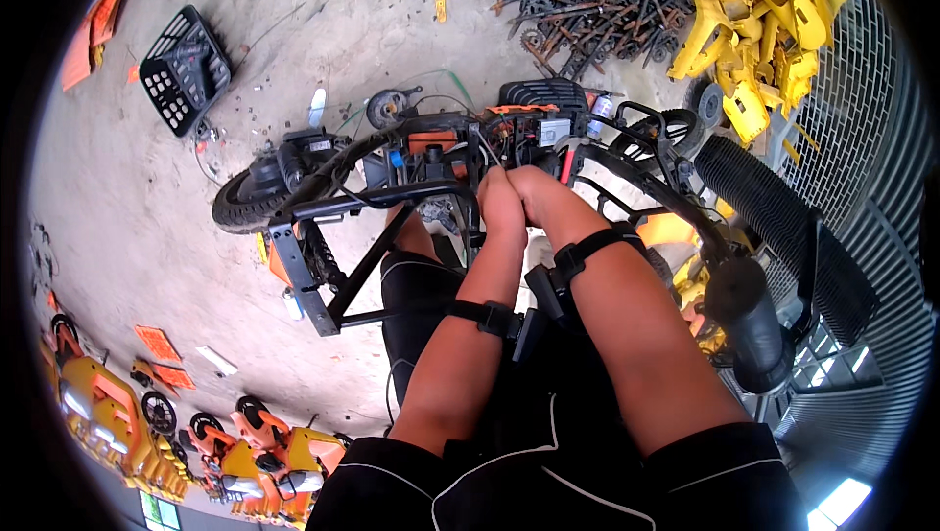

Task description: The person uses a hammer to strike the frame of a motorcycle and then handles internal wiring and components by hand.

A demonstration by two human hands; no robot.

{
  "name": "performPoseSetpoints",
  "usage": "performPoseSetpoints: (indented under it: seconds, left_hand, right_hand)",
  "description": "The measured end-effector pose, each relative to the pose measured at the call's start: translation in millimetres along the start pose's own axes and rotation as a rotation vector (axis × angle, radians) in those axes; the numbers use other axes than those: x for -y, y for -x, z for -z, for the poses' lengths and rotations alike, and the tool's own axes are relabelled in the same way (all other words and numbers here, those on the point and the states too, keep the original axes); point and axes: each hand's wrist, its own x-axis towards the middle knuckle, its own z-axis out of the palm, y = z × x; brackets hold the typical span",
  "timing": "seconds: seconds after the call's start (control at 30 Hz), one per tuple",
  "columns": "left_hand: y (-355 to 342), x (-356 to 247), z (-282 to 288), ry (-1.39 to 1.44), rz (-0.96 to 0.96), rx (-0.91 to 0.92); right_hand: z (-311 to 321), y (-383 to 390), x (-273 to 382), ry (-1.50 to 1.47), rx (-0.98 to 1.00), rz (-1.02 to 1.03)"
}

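A stripped scooter or motorbike frame (367,200) of black tubing lies across in front of me. My left hand (500,202) and my right hand (534,190) are pressed together, curled closed over its middle. Their fingers point down and away, so what they grip is hidden. A thin silver rod-like piece (489,146) shows just beyond the left hand. Around them in the frame sit an orange-and-black part (431,142), a silver box-shaped unit (554,132), a red stick-like part (568,161) and loose cables.
A black tyre (245,203) is at the frame's left end. Behind stand a black crate (186,71) holding a power tool, a heap of rusty metal parts (592,2) and piled yellow panels (754,32). Yellow-orange scooters (264,448) line the lower left. A wire-mesh wall (852,91) rises right.
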Motion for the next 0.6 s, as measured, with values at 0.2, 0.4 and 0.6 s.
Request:
performPoseSetpoints:
  seconds: [0.2, 0.4, 0.6]
  left_hand:
    - [-20, 7, 2, -0.005, 0.074, 0.050]
    - [-13, 10, -2, -0.129, -0.022, 0.000]
    - [-3, 8, -7, 0.078, 0.123, -0.001]
  right_hand:
    - [-1, 6, 19, 0.182, -0.112, -0.048]
    - [-1, 22, 17, 0.126, -0.193, -0.067]
    - [7, 28, 24, 0.316, -0.151, -0.104]
